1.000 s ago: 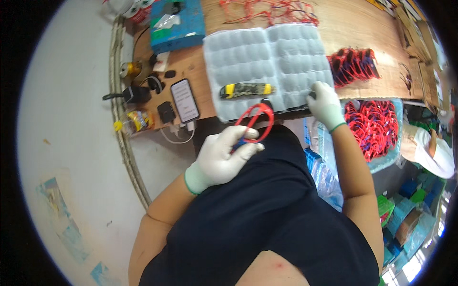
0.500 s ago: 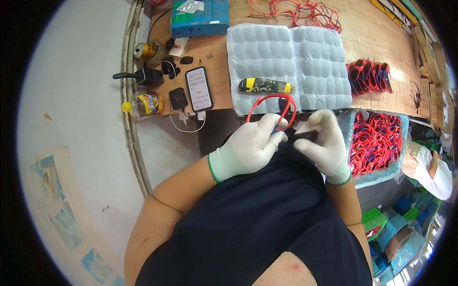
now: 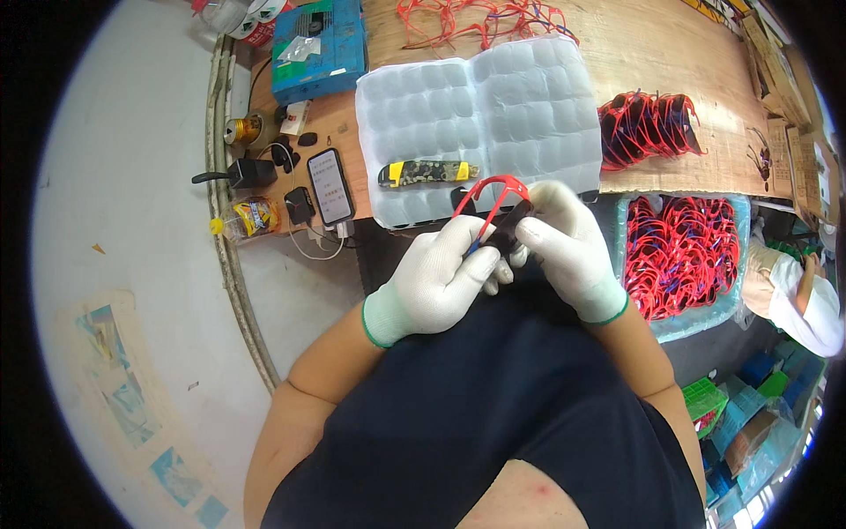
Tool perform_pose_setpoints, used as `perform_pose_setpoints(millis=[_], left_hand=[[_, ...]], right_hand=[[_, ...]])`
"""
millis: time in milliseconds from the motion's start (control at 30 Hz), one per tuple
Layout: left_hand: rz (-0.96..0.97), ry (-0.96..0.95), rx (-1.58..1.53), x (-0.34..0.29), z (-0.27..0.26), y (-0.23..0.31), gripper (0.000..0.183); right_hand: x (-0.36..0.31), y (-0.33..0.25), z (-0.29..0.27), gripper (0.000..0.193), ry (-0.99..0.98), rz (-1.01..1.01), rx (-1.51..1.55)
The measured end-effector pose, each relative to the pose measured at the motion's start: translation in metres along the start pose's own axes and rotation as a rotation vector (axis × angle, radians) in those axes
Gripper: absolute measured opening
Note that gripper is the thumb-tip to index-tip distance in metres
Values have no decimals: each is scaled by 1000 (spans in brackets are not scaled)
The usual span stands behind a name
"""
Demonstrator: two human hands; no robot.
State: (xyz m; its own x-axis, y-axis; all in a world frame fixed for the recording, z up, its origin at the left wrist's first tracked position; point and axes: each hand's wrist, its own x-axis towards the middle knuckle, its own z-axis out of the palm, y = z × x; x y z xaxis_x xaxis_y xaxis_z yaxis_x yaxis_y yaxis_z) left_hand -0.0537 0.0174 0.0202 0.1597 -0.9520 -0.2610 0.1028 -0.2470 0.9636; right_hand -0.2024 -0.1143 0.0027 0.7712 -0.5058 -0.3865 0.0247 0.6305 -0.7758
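In front of my chest, my left hand (image 3: 445, 275), in a white knit glove with a green cuff, is closed on a red spectacle frame (image 3: 500, 183) with a bit of blue on its temple. My right hand (image 3: 568, 251), gloved alike, pinches a dark lens (image 3: 506, 233) against the frame's near side; the fingers partly hide where they meet. Just beyond the hands lies a grey-white quilted pad (image 3: 538, 106). On it rests a utility knife (image 3: 429, 172) with a yellow and camouflage handle.
Right of the pad stands a row of red-framed dark glasses (image 3: 649, 130). Below it, a lined crate (image 3: 745, 238) holds many red frames. At left are a phone (image 3: 330, 188), a bottle (image 3: 251, 219), a can (image 3: 242, 130) and a blue box (image 3: 352, 55). A person (image 3: 797, 304) is at far right.
My right hand has brought the dark lens up to the red frame, and both hands now meet there. The whole view has shifted, with the bench things appearing further left.
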Motion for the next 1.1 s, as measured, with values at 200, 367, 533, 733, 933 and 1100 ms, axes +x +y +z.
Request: perform_pose_setpoints(millis=[200, 367, 533, 733, 933, 1100], left_hand=[[22, -157, 112, 0, 5, 10, 18], [32, -119, 195, -8, 5, 18, 19], [93, -185, 328, -19, -6, 13, 18], [66, -30, 208, -35, -17, 13, 20], [303, 132, 388, -54, -28, -9, 22], [149, 76, 253, -61, -46, -4, 16]], right_hand=[[-1, -10, -24, 21, -281, 206, 143], [-3, -8, -17, 21, -214, 252, 161], [8, 4, -28, 25, -435, 300, 109], [0, 4, 7, 25, -288, 302, 252], [-2, 20, 29, 21, -259, 269, 98], [-14, 29, 58, 20, -179, 194, 192]])
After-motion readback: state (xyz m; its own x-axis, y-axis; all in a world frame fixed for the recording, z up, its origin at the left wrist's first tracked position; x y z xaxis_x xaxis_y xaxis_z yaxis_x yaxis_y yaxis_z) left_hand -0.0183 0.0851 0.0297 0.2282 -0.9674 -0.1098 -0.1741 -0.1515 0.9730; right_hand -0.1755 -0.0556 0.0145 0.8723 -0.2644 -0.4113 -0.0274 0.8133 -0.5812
